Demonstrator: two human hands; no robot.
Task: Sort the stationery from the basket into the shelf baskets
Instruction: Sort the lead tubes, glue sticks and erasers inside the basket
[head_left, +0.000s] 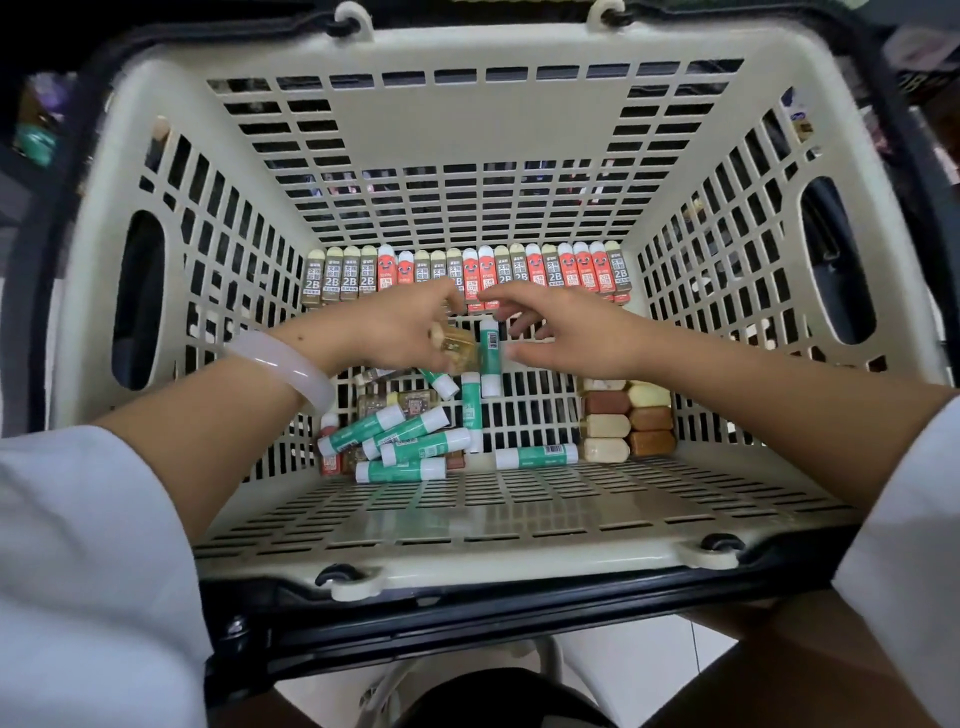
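- Both arms are reaching deep into the cream slatted basket (483, 111), white sleeves at the near rim.
- The left hand (410, 332), a pale bangle (283, 366) on its wrist, has its fingers curled around a small amber-coloured packet (457, 351), held just above the basket floor near the middle.
- The right hand (566, 335) is alongside it, fingers spread and loosely bent, thumb and forefinger close to a green-and-white glue stick (489, 358) standing upright between the two hands (whether it actually pinches the stick, I cannot tell).
- Along the far edge of the floor, a tidy row of erasers (467, 273) stands shoulder to shoulder, brown 2B sleeves mixed with red ones.
- Toward the near-left part of the floor lies a loose heap of glue sticks (395, 441), tilted across each other, with a few amber and red packets tucked under and beside them.
- One more glue stick (536, 456) lies flat by itself near the near edge, just right of the heap.
- Near the right wall sits a stacked block of tan and brown erasers (626, 421), two columns, touching.
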